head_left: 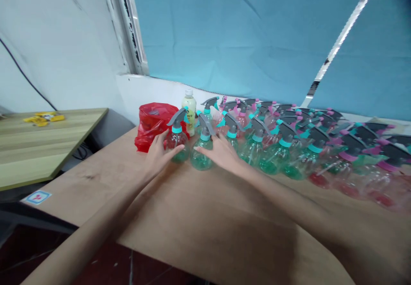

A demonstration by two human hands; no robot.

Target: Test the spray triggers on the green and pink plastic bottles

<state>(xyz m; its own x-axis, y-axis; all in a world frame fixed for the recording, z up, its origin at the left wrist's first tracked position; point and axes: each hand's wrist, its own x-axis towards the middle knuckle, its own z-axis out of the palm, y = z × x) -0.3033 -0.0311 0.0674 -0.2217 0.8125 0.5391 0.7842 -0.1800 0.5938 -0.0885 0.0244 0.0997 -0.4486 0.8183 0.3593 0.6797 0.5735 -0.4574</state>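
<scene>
My left hand (160,153) is wrapped round the left side of a clear spray bottle (179,153) with a green base, turquoise collar and grey trigger head. Its thumb lies across the front of that bottle. Just to the right, a second green-based spray bottle (201,161) stands upright on the table, with my right hand (222,151) curled round its right side, thumb in front. The fingers of both hands are partly hidden behind the bottles. A narrow gap separates the two held bottles.
Rows of similar spray bottles (252,150), green and pink, stretch right along the wooden table (205,208). Behind my left hand sit a red plastic bag (150,124) and a pale-yellow labelled bottle (189,111). A lower side table (41,143) at left bears yellow items (43,118).
</scene>
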